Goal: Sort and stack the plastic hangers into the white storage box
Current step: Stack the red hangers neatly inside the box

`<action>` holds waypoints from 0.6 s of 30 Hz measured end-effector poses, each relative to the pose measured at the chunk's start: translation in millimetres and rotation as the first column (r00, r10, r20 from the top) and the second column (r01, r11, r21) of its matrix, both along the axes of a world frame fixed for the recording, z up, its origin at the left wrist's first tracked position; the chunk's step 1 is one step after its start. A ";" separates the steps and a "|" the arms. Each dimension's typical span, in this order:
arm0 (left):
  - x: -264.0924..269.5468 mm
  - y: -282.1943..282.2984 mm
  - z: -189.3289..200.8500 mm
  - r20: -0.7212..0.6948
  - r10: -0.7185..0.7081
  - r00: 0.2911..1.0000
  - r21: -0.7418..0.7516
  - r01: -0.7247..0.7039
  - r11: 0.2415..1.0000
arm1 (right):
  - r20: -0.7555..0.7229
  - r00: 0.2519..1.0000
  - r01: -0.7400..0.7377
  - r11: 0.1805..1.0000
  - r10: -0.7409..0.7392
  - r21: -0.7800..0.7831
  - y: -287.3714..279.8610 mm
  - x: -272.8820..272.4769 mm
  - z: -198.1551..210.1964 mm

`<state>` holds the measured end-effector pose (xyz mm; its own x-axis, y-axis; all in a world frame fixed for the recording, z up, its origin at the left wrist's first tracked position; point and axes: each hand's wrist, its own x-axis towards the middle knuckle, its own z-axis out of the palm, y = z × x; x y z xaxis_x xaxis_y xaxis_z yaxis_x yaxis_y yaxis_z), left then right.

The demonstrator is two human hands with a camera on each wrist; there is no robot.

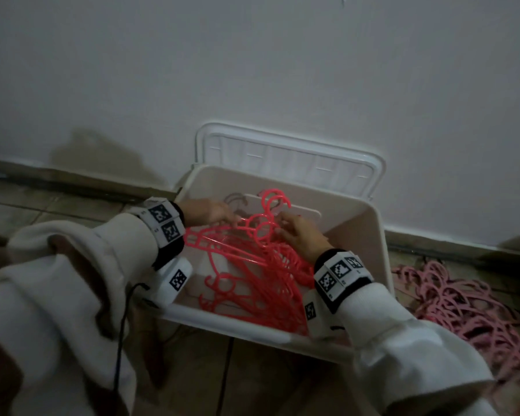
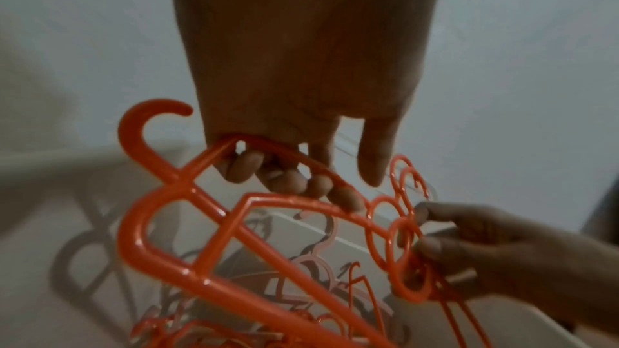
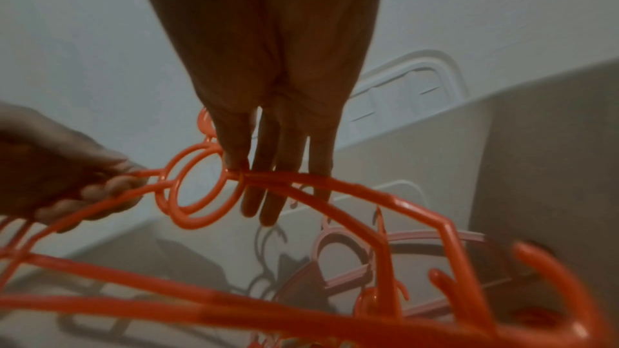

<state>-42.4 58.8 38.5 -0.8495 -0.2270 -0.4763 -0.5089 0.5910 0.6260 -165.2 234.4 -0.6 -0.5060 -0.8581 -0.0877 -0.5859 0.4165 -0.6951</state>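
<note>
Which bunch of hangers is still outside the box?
The pale pink hangers, heaped on the floor right of the white storage box. The bright red hangers are inside it, held by both hands.

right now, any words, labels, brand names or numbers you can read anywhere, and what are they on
No readable words, brands or numbers.
Left wrist band: black-and-white square code markers, patterns only; tiny marks beside them too small to read.
Right wrist band: the same kind of markers, nothing legible.
Red hangers, white storage box and its lid: no print visible.
</note>
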 end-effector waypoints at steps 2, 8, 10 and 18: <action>0.5 1.2 -7.7 -0.047 0.013 0.999 -0.059 -0.016 0.998 | 0.041 0.999 0.007 1.000 -0.006 -0.027 -2.6 1.3 0.6; -2.4 10.7 -14.5 -0.102 0.002 0.995 -0.147 -0.017 0.989 | 0.109 0.994 0.036 0.998 -0.030 -0.055 1.5 -3.4 -2.4; -4.1 6.8 -13.7 -0.137 0.046 0.989 -0.113 -0.062 0.992 | 0.199 0.978 0.077 0.993 -0.059 -0.089 9.3 -10.5 -2.2; -0.6 -0.7 6.6 -0.196 0.329 0.924 -0.046 -0.344 0.938 | 0.216 0.933 0.215 0.927 -0.288 0.307 54.9 -44.8 -22.4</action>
<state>-43.1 58.1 45.1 -0.7872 -0.5448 -0.2891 -0.5674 0.4561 0.6856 -210.1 289.3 -23.0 -0.6309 -0.6288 -0.4545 -0.2562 0.7218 -0.6430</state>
